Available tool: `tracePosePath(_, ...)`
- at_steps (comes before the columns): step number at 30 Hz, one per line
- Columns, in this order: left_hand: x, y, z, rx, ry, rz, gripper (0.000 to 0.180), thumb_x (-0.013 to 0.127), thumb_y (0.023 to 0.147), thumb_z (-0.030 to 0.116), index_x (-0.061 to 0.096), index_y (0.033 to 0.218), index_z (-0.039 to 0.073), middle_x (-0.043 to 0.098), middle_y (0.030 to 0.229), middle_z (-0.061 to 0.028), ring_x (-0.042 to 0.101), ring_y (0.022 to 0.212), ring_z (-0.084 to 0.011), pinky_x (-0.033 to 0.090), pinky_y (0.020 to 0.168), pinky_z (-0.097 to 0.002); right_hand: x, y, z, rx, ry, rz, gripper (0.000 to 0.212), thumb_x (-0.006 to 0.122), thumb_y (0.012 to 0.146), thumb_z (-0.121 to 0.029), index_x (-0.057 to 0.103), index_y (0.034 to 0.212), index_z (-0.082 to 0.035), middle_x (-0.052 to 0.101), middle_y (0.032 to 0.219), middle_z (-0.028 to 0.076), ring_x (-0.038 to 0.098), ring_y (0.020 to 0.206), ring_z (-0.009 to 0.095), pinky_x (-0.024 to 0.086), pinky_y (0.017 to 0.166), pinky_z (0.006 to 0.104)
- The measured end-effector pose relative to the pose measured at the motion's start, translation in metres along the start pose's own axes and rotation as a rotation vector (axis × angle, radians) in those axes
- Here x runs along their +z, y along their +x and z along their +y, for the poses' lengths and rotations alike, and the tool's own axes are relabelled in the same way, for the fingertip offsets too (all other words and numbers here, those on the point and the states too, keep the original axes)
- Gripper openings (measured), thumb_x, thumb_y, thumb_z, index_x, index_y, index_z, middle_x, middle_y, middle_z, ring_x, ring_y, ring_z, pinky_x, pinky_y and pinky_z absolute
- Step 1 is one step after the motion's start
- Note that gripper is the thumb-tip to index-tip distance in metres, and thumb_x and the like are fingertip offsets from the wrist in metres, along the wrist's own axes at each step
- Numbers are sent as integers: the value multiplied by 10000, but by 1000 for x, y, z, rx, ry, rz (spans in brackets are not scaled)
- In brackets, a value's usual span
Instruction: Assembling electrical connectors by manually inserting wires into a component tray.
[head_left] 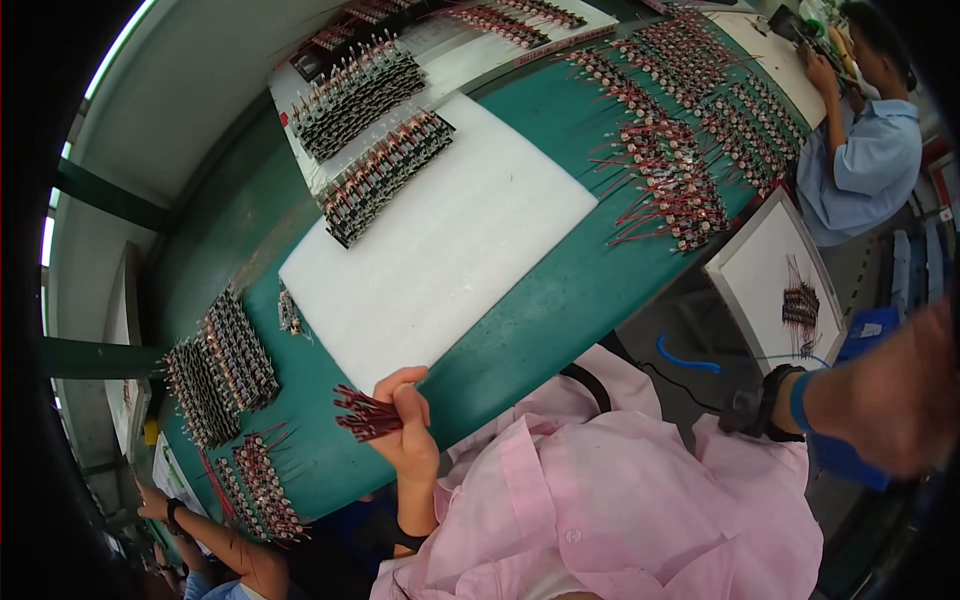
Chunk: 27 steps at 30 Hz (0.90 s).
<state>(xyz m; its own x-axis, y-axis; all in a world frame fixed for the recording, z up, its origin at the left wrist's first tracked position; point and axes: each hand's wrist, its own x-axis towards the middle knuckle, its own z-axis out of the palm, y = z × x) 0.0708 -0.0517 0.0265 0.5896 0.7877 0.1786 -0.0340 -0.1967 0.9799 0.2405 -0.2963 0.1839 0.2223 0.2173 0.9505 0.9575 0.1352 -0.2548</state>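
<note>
My left hand (408, 425) is closed around a bundle of dark red wires (366, 414), whose ends fan out to the left. It is above the near edge of the green tabletop (500, 345), next to the near corner of a white foam sheet (450, 240). Far out on the right side, my right hand (895, 395) is raised away from the table, with a dark watch and a blue band at its wrist. Motion smears it and its fingers cannot be made out, nor whether it holds anything.
Rows of small circuit boards (390, 170) stand at the foam's far edge. More boards lie at the left (220, 365), and boards with red wires (670, 180) cover the right. A framed white tray (775, 270) holds wired parts. Co-workers (870, 150) sit right and lower left.
</note>
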Motion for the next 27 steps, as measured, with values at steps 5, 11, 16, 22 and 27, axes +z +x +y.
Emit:
tracePosePath(5,3,-7,-11,-1,6,-22,180,421,821,119,516,789,-30,351,469,21,302,392,-35,222,377,-172,19,-98,66,689,-566,50,83,501,760,-69,502,708,-4,486,638,30,445,591,80,356,574,195)
tracePosePath(11,15,-9,-14,-18,28,-129,172,412,823,107,514,798,-29,355,483,20,305,403,-35,224,390,-173,-7,-187,121,1471,-121,232,172,494,779,-159,509,686,-15,477,565,21,430,464,72,333,434,182)
tracePosePath(16,17,-11,-14,-28,40,-192,180,413,828,119,513,809,-30,350,491,25,304,413,-33,216,396,-174,-1,-188,131,1487,114,412,169,498,766,-159,520,685,-13,490,570,28,423,453,71,336,421,179)
tracePosePath(22,17,-9,-15,-49,56,-181,186,416,831,128,515,812,-29,351,495,27,302,414,-31,209,396,-174,-6,-190,138,1433,89,409,142,481,772,-134,500,697,-15,482,565,35,419,449,92,340,428,193)
tracePosePath(27,19,-8,-17,-71,50,-189,176,415,828,115,517,810,-28,370,503,23,301,414,-29,206,397,-173,-21,-194,151,1389,193,462,108,489,751,-104,509,690,-17,485,580,28,436,473,87,346,425,191)
